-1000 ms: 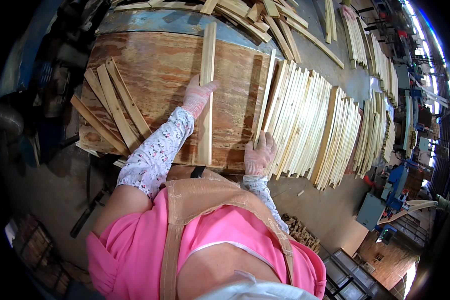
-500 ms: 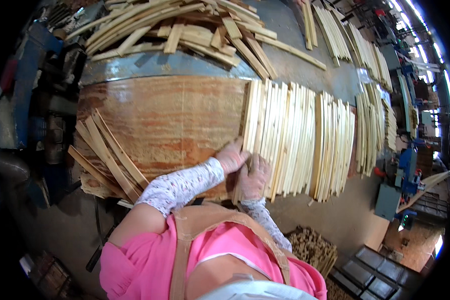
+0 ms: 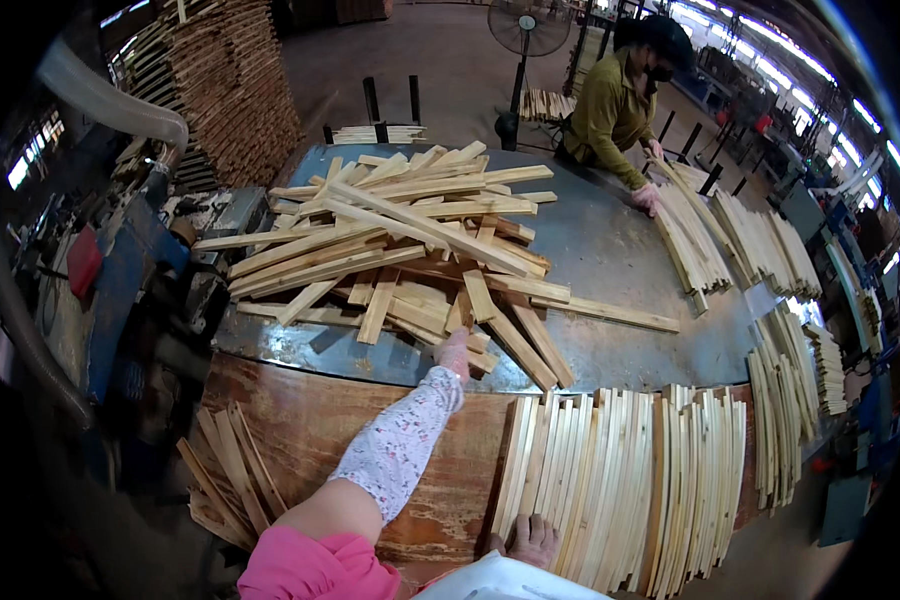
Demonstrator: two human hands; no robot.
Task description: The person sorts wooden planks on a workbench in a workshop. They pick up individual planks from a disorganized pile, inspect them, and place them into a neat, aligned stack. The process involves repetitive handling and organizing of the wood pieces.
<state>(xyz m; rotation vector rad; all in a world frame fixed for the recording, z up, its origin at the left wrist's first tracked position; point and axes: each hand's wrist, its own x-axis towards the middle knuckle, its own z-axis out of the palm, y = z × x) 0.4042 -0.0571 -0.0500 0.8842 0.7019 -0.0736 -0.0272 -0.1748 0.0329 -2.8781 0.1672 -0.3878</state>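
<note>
Now the left hand (image 3: 454, 352) has shot out from the row (image 3: 625, 470) to the pile (image 3: 420, 250) upcounter, fingers closing on 1 slat; right hand (image 3: 532, 538) rests open on the row. Picking step: next, lift cleanly.

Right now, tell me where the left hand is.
In the head view, the left hand reaches up centre, touching the near edge of the loose pile of wood strips on the metal table.
</note>
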